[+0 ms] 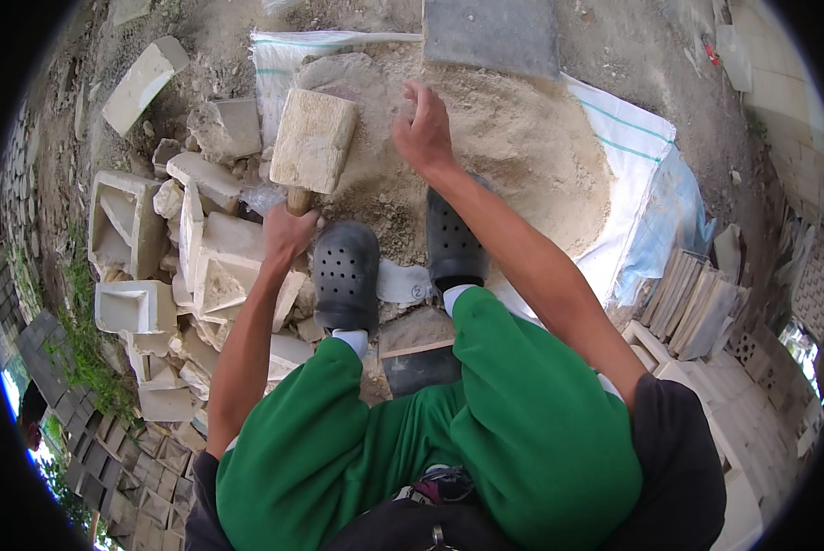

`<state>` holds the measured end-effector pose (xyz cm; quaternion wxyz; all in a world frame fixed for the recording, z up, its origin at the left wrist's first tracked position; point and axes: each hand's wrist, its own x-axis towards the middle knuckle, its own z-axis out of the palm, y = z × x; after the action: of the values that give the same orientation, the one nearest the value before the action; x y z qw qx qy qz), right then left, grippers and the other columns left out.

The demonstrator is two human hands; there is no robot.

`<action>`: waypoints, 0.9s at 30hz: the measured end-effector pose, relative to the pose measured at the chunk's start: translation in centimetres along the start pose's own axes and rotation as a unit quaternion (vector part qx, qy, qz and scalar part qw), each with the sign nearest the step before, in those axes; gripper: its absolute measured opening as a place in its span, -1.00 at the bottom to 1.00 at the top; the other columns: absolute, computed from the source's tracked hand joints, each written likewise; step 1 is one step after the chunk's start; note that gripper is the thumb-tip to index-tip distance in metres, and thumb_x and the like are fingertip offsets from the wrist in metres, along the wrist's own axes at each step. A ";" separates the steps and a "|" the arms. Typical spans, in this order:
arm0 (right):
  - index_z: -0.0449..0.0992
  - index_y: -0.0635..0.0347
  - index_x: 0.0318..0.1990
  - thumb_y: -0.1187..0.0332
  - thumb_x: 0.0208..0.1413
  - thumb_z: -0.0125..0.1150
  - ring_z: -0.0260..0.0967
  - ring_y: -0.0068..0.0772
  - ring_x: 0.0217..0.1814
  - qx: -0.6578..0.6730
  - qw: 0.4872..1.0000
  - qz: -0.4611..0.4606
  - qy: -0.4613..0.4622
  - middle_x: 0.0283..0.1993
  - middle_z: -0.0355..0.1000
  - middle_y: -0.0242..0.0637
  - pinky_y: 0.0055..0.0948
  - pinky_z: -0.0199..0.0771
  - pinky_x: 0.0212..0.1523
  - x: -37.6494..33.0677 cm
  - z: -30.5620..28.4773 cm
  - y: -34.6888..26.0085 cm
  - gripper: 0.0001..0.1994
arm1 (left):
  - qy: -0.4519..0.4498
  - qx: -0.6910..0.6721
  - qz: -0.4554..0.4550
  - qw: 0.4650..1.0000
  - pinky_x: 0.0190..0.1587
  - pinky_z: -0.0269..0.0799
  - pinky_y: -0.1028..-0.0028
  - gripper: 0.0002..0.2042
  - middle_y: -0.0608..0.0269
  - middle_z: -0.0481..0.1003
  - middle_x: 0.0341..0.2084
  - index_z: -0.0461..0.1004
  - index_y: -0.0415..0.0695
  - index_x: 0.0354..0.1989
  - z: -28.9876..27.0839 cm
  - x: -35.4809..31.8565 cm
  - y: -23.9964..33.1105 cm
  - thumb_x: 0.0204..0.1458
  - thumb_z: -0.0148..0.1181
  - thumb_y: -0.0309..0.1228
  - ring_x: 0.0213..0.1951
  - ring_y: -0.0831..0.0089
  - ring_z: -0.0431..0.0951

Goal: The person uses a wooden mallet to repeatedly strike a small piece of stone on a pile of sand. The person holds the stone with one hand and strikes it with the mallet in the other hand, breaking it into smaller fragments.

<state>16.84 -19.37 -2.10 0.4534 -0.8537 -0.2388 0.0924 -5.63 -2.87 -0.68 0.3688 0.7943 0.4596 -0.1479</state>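
Broken pale blocks (146,275) at 9 o'clock, left hand (288,230) closed around the handle of a mallet (313,140), its big pale head just at 12 o'clock of that hand, right hand (423,129) at 3 o'clock of the head, fingers bent, pressing on the sand pile (522,147), white sheet (632,147) under it.

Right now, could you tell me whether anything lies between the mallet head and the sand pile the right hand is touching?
Nothing visible does. The left hand grips the handle of the block-headed mallet, whose head already sits at the sand pile's left edge. The right hand rests on the sand beside it, apart from the head.
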 end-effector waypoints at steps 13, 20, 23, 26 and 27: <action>0.29 0.26 0.22 0.47 0.04 0.07 0.30 0.04 0.14 0.007 1.000 -0.008 0.003 0.04 0.39 -0.02 -0.03 0.24 0.22 0.2 0.3 0.0 -0.49 | -0.014 0.051 0.024 0.998 -0.27 0.51 0.17 -0.60 -0.11 0.58 -0.55 0.59 -0.31 -0.37 -0.9 0.5 1.0 -0.16 0.32 -0.14 -0.42 0.05 0.63; 0.29 0.26 0.21 0.49 0.02 0.08 0.33 0.04 0.12 -0.007 1.000 -0.015 0.022 0.03 0.40 0.00 -0.02 0.26 0.20 0.0 0.0 0.2 -0.48 | 0.017 -0.030 0.078 0.996 -0.22 0.50 0.13 -0.60 -0.15 0.59 -0.49 0.60 -0.27 -0.31 -2.2 -1.4 1.7 -0.17 0.34 -0.14 -0.37 -0.02 0.65; 0.29 0.26 0.21 0.49 0.01 0.08 0.33 0.05 0.12 0.001 1.000 -0.015 0.026 0.03 0.40 0.00 -0.02 0.26 0.20 0.0 0.1 0.2 -0.48 | 0.073 -0.065 0.122 0.988 -0.23 0.51 0.13 -0.59 -0.16 0.60 -0.49 0.59 -0.30 -0.31 -0.6 -1.9 1.3 -0.18 0.35 -0.15 -0.37 -0.03 0.64; 0.29 0.27 0.20 0.50 0.02 0.06 0.33 0.03 0.13 -0.003 0.999 -0.028 0.030 0.03 0.40 0.00 -0.04 0.26 0.21 0.1 0.0 0.2 -0.50 | -0.087 0.036 0.003 0.996 -0.23 0.51 0.14 -0.58 -0.19 0.59 -0.50 0.57 -0.35 -0.35 -1.3 0.2 1.7 -0.18 0.34 -0.15 -0.35 -0.05 0.65; 0.30 0.27 0.19 0.50 0.02 0.05 0.33 0.02 0.13 -0.006 0.999 -0.036 0.031 0.03 0.40 0.00 -0.05 0.26 0.21 0.2 -0.1 0.1 -0.50 | -0.051 0.069 0.007 0.996 -0.27 0.53 0.19 -0.57 -0.14 0.59 -0.54 0.56 -0.36 -0.39 -1.4 0.2 2.3 -0.17 0.33 -0.14 -0.39 0.02 0.66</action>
<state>17.09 -19.41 -2.10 0.4585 -0.8499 -0.2554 0.0479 -3.76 -2.42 1.16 0.3370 0.8125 0.4233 -0.2170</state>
